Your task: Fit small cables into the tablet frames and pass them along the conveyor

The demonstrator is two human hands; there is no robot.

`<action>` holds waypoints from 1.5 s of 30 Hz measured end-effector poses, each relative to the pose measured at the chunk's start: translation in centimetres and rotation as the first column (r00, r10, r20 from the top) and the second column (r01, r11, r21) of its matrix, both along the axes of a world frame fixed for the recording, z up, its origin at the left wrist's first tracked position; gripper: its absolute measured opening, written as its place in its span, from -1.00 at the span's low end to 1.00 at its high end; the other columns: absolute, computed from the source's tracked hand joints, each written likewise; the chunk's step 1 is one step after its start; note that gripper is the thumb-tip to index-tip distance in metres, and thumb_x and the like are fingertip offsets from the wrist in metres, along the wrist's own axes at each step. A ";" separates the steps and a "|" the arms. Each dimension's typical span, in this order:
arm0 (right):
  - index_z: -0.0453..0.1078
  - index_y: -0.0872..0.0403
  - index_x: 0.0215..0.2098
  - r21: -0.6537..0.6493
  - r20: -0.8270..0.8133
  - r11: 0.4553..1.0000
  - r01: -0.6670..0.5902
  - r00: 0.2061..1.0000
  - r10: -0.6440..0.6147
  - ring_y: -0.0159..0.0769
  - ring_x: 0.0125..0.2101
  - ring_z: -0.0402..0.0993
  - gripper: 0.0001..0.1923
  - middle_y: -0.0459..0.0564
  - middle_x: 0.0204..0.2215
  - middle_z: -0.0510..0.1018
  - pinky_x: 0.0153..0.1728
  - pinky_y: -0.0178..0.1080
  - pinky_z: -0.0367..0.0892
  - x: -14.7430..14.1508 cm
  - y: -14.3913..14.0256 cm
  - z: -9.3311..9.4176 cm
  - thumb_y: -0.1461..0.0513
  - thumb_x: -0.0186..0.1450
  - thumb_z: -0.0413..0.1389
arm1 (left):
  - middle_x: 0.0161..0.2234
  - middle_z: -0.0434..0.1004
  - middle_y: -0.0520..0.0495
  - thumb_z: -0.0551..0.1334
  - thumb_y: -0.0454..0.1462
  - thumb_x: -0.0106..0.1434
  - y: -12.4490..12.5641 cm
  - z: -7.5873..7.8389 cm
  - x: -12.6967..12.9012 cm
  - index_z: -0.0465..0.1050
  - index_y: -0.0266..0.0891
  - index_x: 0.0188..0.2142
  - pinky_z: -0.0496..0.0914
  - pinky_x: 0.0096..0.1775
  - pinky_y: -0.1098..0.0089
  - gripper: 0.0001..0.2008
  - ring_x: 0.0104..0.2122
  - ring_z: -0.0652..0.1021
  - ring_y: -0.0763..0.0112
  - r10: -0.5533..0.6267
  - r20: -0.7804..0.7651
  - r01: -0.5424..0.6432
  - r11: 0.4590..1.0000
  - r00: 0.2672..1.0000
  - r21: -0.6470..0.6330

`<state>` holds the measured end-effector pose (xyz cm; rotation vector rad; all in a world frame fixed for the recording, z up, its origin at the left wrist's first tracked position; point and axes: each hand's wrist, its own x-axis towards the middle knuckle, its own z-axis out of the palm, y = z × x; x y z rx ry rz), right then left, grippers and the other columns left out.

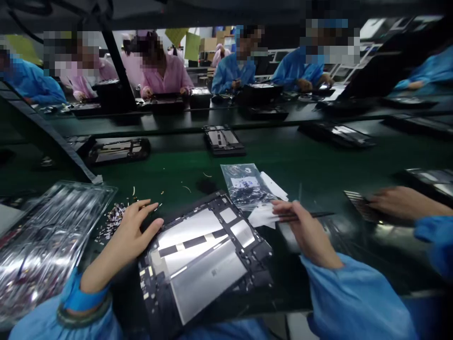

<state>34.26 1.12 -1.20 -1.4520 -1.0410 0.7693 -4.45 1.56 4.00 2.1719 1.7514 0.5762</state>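
Opened black tablet chassis with silver panels (205,264) is steadied by spread left hand (130,233) at nine o'clock; slim dark tool (304,216), pinched by right hand (306,233) at three, could slip and scratch

Dim, glary overhead light, warped blurry edges

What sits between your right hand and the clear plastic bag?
In the head view, white paper slips lie between the right hand and the clear plastic bag.
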 end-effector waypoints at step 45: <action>0.40 0.02 -0.37 0.076 0.393 0.997 0.001 0.919 -0.031 -0.20 -0.41 0.47 -0.68 -0.01 -0.41 0.54 -0.35 -0.17 0.38 -0.2 1.0 -2.4 -0.05 0.15 0.14 | -0.11 0.52 -0.06 0.03 -0.04 0.30 4.1 1.3 5.9 0.45 -0.15 -0.11 0.41 -0.05 0.30 -0.64 -0.11 0.52 0.27 -0.435 0.113 0.447 0.887 0.893 -0.114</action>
